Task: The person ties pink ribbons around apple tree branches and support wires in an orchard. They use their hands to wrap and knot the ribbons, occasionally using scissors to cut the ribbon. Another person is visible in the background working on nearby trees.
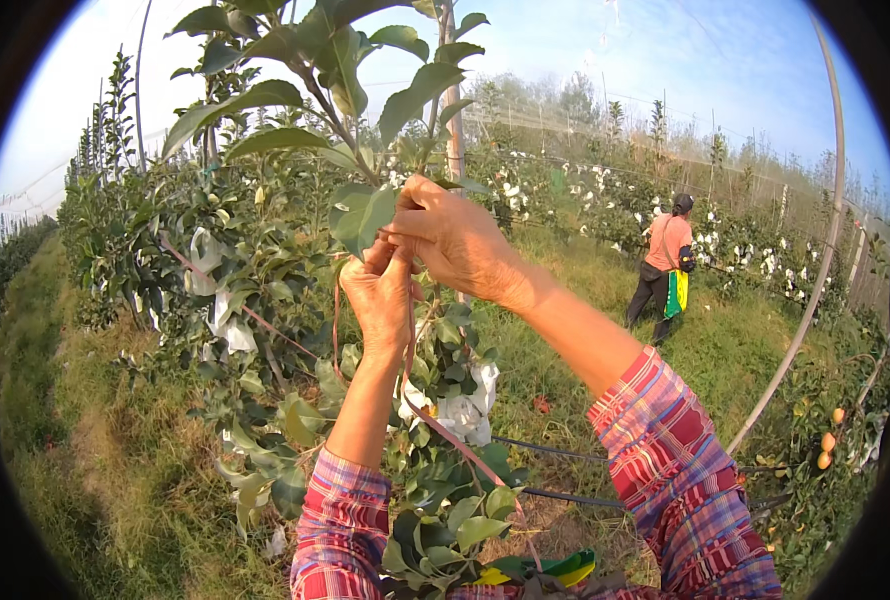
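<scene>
Both hands meet at a leafy shoot of a young fruit tree, in the upper middle. My left hand pinches a thin pink strip; lengths of it hang on both sides of the wrist. Just above, my right hand has thumb and fingers pinched together against the shoot, apparently on the strip too, though the fingertips hide most of it. A broad green leaf partly covers the place where the hands meet. Lower down, the strip runs to the right past the foliage.
White fruit bags hang below my hands. Behind them stands a pole. Another pink strip crosses the left foliage. Dark hoses run low at right, near a leaning pole. A person stands farther off on the grass.
</scene>
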`<state>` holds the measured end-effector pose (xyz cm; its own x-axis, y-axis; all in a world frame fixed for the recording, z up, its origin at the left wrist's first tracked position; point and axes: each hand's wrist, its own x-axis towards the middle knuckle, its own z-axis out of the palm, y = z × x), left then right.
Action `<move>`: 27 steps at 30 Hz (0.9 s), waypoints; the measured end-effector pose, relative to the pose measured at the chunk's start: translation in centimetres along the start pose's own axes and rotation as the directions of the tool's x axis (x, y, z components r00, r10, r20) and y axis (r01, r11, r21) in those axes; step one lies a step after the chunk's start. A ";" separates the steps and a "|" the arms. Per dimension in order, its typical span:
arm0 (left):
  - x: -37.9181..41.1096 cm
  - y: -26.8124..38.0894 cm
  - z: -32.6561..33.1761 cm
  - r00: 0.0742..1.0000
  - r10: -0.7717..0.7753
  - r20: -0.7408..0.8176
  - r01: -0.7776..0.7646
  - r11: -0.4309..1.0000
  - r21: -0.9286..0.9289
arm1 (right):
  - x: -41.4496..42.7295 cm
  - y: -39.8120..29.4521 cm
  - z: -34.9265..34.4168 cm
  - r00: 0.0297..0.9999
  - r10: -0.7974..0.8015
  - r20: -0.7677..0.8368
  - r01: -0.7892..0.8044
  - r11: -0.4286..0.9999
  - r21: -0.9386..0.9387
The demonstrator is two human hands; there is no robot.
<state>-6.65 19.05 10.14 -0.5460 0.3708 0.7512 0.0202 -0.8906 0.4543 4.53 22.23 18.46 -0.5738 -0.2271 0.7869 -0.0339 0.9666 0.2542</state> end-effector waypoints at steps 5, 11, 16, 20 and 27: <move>-1.0 -1.3 0.9 0.996 0.065 -0.063 -0.049 0.974 0.220 | 1.2 1.7 0.0 0.984 -0.062 0.166 0.112 0.944 -0.312; -0.7 -0.5 -0.7 0.873 0.488 0.018 -0.397 0.689 0.606 | 1.3 1.6 0.5 0.988 -0.095 0.125 0.131 0.939 -0.319; 0.5 1.3 -0.8 0.802 0.597 0.019 -0.466 0.606 0.644 | 1.3 1.3 0.6 0.985 -0.078 0.151 0.132 0.909 -0.395; 1.3 1.0 -2.2 0.911 0.408 0.061 -0.360 0.715 0.600 | 1.2 1.6 0.3 0.985 0.036 0.171 0.019 0.951 -0.308; 0.1 2.5 -1.3 0.985 -0.161 -0.059 0.162 0.987 0.009 | -0.7 0.4 0.9 0.985 0.137 -0.101 -0.147 0.984 -0.099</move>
<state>-7.75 16.50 10.75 -0.5909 0.4929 0.6387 -0.0611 -0.8167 0.5738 4.21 22.91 17.57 -0.4876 -0.1035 0.8669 0.1316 0.9729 0.1901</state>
